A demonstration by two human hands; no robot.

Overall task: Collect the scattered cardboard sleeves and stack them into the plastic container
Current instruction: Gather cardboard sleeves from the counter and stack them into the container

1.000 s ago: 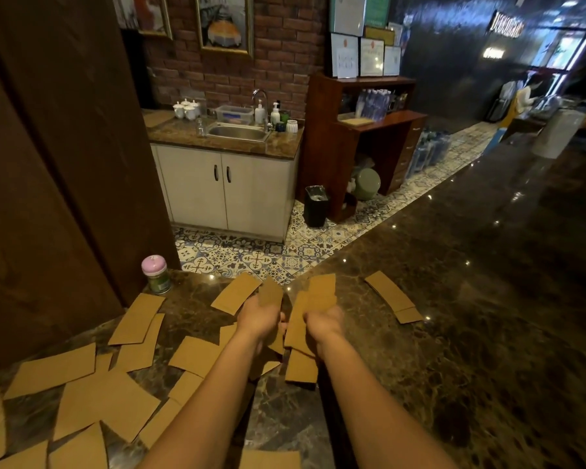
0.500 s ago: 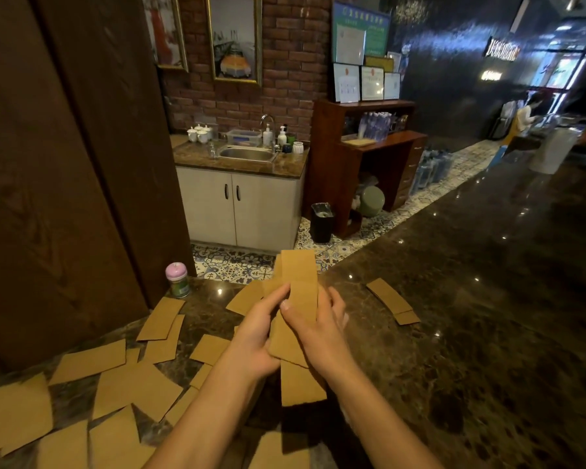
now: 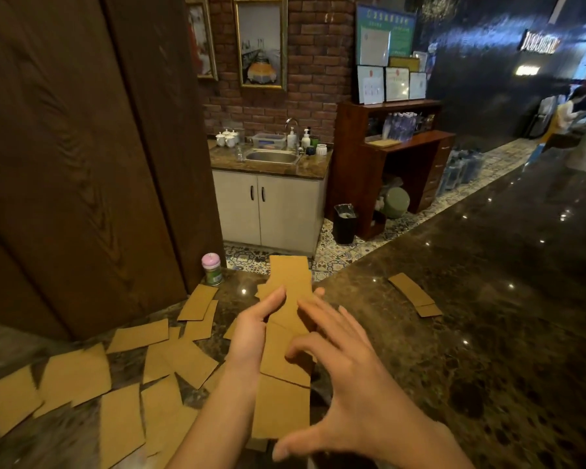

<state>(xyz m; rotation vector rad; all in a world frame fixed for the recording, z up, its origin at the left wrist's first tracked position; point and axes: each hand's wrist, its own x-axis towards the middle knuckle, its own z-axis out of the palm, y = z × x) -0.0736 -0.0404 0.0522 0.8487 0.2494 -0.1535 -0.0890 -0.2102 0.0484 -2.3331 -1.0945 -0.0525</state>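
A fanned bunch of flat brown cardboard sleeves (image 3: 290, 286) stands upright above the dark marble counter (image 3: 471, 333), held by my left hand (image 3: 251, 330) at its left edge. My right hand (image 3: 345, 377) hovers just right of the bunch with fingers spread and nothing in it. Several more sleeves (image 3: 170, 363) lie scattered flat on the counter to the left, and two sleeves (image 3: 413, 294) lie to the right. No plastic container shows on the counter.
A small jar with a pink lid (image 3: 212, 269) stands at the counter's far edge beside a tall wooden panel (image 3: 82, 164). Beyond are a sink cabinet (image 3: 271, 204), a black bin (image 3: 345, 223) and a wooden shelf unit (image 3: 396, 157). A person (image 3: 565, 113) stands far right.
Both hands lifted sleeves off the counter and brought them together into one upright bunch. My right hand has now come off the bunch and opened, moving nearer the camera.
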